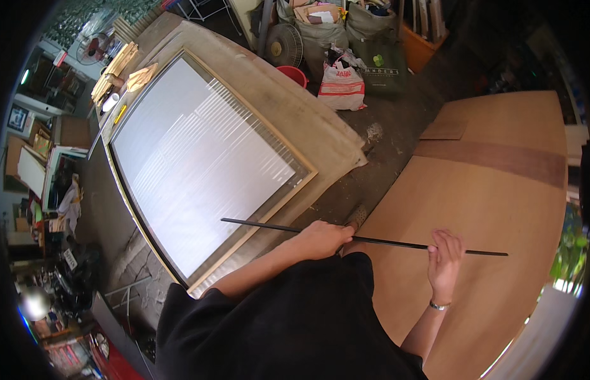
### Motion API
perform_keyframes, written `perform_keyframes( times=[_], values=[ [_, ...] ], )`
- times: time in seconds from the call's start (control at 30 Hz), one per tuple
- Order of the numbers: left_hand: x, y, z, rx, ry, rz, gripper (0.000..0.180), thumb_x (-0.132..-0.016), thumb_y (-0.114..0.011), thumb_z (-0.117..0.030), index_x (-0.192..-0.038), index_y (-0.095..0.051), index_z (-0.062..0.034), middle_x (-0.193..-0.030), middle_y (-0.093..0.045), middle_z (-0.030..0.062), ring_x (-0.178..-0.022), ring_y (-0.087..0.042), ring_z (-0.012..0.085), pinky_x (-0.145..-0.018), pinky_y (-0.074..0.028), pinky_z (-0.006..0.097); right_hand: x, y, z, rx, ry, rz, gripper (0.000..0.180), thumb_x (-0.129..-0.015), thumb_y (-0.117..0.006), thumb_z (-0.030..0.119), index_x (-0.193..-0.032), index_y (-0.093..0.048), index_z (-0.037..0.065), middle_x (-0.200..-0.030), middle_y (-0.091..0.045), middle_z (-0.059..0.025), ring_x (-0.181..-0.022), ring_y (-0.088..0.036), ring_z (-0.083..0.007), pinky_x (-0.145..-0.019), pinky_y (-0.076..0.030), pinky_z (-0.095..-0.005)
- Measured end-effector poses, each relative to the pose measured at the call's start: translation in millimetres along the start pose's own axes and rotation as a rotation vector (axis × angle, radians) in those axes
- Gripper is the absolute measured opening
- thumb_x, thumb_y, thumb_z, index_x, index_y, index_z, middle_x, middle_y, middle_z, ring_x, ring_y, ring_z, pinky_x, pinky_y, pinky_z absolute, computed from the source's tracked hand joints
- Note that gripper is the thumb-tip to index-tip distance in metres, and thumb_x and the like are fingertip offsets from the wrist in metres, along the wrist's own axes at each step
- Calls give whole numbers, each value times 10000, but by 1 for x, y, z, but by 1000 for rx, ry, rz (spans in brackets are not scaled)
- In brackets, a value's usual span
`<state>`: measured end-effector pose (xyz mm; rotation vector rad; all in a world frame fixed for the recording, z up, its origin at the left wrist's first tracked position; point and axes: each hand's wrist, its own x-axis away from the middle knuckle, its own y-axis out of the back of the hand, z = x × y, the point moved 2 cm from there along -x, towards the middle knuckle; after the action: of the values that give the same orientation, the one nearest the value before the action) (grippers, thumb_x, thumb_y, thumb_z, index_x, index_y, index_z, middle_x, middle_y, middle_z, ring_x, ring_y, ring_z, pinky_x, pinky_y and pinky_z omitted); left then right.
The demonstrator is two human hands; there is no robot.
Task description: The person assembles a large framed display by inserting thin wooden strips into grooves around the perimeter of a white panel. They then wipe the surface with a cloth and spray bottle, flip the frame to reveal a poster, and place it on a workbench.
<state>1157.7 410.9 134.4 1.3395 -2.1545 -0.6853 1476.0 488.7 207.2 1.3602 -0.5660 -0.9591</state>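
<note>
A long thin black strip (393,242) runs level across my front, from over the framed panel on the left to over the brown board on the right. My left hand (325,239) is closed around it near the middle. Toward its right end, my right hand (446,256) grips the strip between thumb and fingers, with the fingertips pointing up. Left of my hands, a large ribbed translucent panel (193,164) in a thin wooden frame (254,113) lies on a cloth-covered table (330,136).
A large brown wooden board (485,209) spreads along my right. Wooden pieces (117,63) and a yellow tool (120,114) lie on the table's far left. A fan (283,47), a red basin (293,76) and a filled white bag (342,85) stand on the floor beyond the table.
</note>
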Motion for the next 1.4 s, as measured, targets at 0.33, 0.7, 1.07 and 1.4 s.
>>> perform_keyframes(
  times=[0.33, 0.7, 1.07, 1.4],
  values=[
    [-126, 93, 50, 144, 432, 3, 133, -1003, -539, -214, -1015, -608, -101, -927, -718, 175, -918, -676, 424, -774, -501, 529, -246, -75, -163, -410, 145, 364, 199, -1005, -604, 172, -1055, -716, 15, -917, -651, -143, -890, -601, -355, -878, -460, -436],
    [-247, 177, 135, 342, 651, -171, 300, -1082, -459, -341, -1004, -651, -124, -818, -717, 47, -854, -697, 312, -754, -514, 448, -532, -120, -200, -365, 418, 546, 226, -1018, -587, 190, -1052, -760, 48, -839, -606, -116, -839, -556, -313, -834, -446, -388],
    [-199, 179, 114, 698, 1185, -840, 286, -1048, -570, -313, -1115, -722, -80, -836, -723, 81, -797, -707, 222, -723, -531, 374, -775, -245, -20, -430, 1170, 839, 203, -996, -599, 171, -1040, -740, 30, -847, -594, -133, -821, -573, -336, -793, -446, -414],
    [-212, 141, 52, 909, 1641, -1579, 257, -1017, -614, -261, -1063, -743, -43, -800, -714, 80, -712, -673, 202, -678, -522, 342, -799, -309, 266, -585, 1976, 814, 187, -976, -636, 216, -917, -728, 64, -840, -612, -99, -860, -606, -296, -862, -432, -427]
  ],
)
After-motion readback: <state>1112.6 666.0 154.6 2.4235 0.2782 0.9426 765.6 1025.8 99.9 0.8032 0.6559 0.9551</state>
